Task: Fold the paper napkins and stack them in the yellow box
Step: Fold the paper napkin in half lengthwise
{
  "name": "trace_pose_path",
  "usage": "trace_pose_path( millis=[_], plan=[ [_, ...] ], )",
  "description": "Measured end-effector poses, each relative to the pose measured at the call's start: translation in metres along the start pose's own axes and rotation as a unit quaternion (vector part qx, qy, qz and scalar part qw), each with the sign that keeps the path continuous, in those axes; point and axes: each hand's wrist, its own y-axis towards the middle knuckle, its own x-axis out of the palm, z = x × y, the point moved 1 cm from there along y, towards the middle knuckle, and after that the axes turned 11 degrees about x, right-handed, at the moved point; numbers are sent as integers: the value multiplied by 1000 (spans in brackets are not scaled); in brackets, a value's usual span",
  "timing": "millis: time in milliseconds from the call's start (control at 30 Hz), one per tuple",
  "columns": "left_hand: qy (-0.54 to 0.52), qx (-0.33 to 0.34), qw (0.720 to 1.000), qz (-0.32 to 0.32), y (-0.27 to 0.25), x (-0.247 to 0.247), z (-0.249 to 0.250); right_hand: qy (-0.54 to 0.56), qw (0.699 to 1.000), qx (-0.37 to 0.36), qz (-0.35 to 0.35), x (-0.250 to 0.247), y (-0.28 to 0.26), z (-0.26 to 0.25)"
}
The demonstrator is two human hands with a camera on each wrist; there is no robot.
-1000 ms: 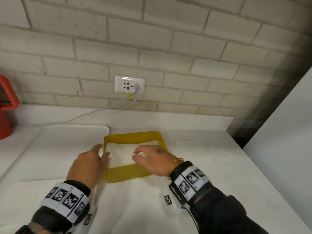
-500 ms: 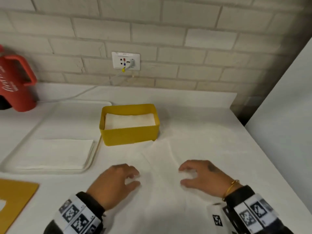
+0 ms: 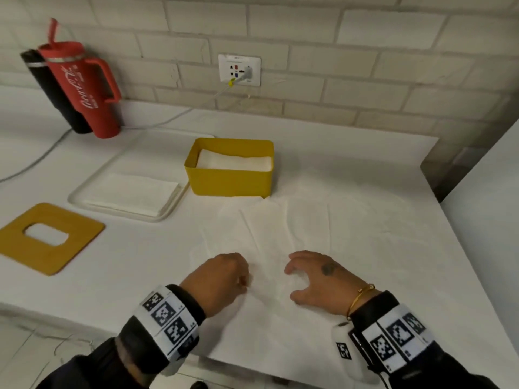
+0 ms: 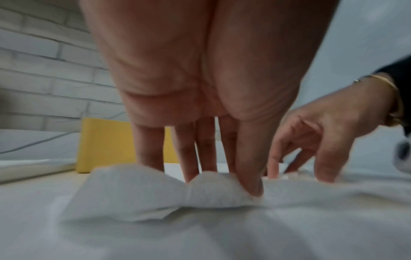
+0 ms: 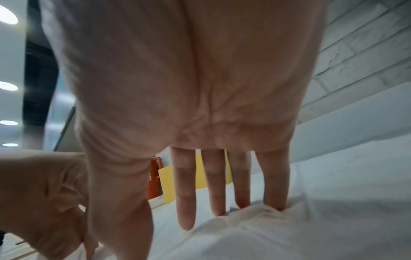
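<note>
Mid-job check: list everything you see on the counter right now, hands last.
Yellow box: one, yellow, mid-counter, white folded napkins inside.
Open napkin: one, white, spread in front of the box.
Tray: one, white, left of the box, holding a napkin stack.
Lid: one, yellow with cutout, far left.
Tumbler: one, red, back left, a black cup behind it.
Wall socket: one, white, cable plugged in.
Left hand: pinches the open napkin's near edge.
Right hand: fingertips on the open napkin.

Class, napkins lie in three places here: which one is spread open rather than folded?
The napkin under both hands, open and creased on the table; those on the white tray and in the yellow box are folded stacks.
</note>
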Motion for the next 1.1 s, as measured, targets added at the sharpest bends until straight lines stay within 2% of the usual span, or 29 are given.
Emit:
trace_pose_path(
  millis=[133, 233, 433, 533, 700, 933, 1100],
  plan=[
    [-30, -23, 998, 51, -9, -12, 5, -1, 1000, -19, 5, -9, 0, -8],
    [-42, -29, 993, 102, -14, -19, 10, 3, 998, -51, 33, -13, 2, -16],
    [-58, -17, 982, 179, -20, -19, 11, -12, 995, -84, 43, -9, 15, -29],
    [-62, -20, 981, 184, -22, -14, 11, 13, 996, -93, 10, -12, 13, -30],
    [-62, -26, 980, 185, -24, -8, 9, 27, 993, -102, 45, -14, 19, -30],
    [-95, -31, 973, 206, -24, -13, 7, 117, 987, -87, 60, -22, 25, -23],
    [-111, 12, 945, 306, -12, -29, 6, 226, 964, -88, 110, -45, 20, -16]
  ],
)
